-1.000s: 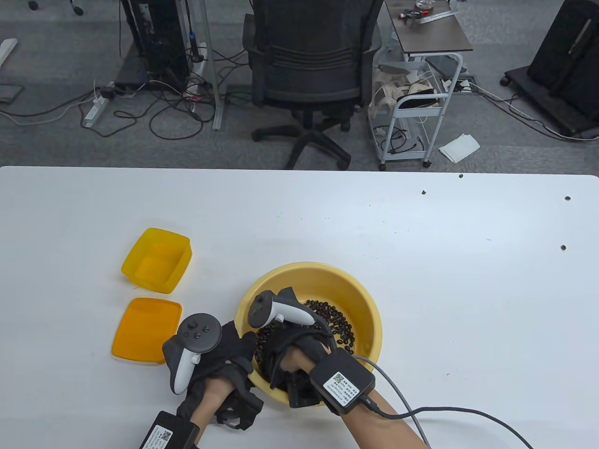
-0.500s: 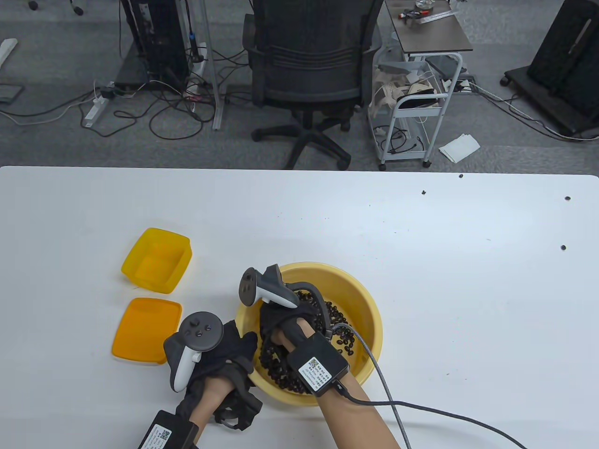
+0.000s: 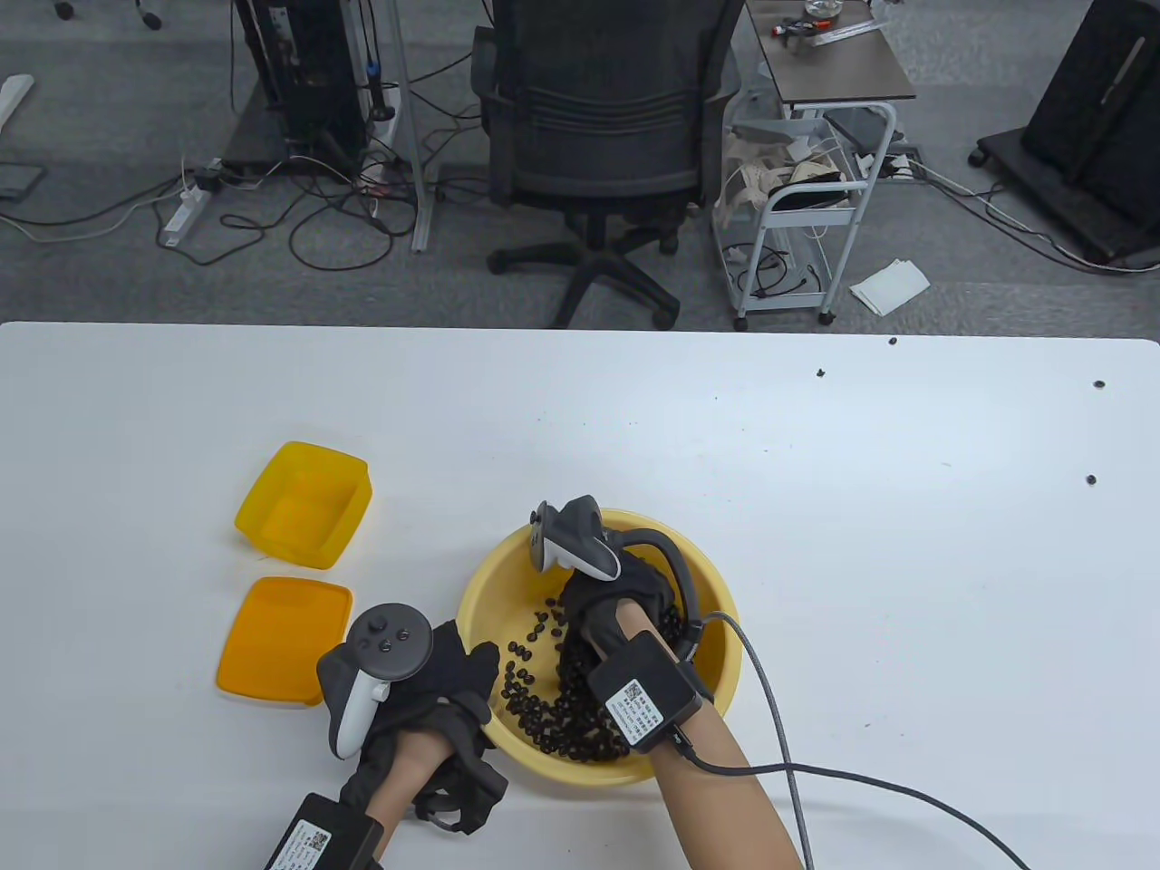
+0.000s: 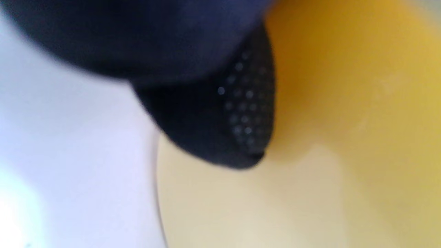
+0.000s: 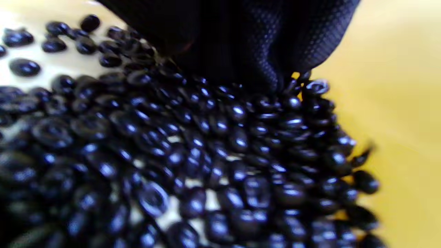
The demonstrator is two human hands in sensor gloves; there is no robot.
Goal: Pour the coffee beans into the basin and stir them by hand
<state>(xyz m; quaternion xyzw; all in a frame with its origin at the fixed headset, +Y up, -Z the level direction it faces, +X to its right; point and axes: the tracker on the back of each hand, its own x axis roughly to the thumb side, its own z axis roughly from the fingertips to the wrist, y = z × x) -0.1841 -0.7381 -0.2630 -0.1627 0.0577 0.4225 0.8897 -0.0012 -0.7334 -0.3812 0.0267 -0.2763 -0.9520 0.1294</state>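
Even, bright overhead light fills the table view, sharp throughout; soft shadows sit under the basin (image 3: 716, 625); the left wrist view is heavily blurred and washed out at its left; coffee beans (image 5: 213, 155) glint, softened near the edges.

An office or lab: grey carpet, a black swivel chair (image 3: 594, 136) top centre, tangled cables and a power strip (image 3: 186, 213) upper left, a wheeled cart (image 3: 802, 227) upper right.
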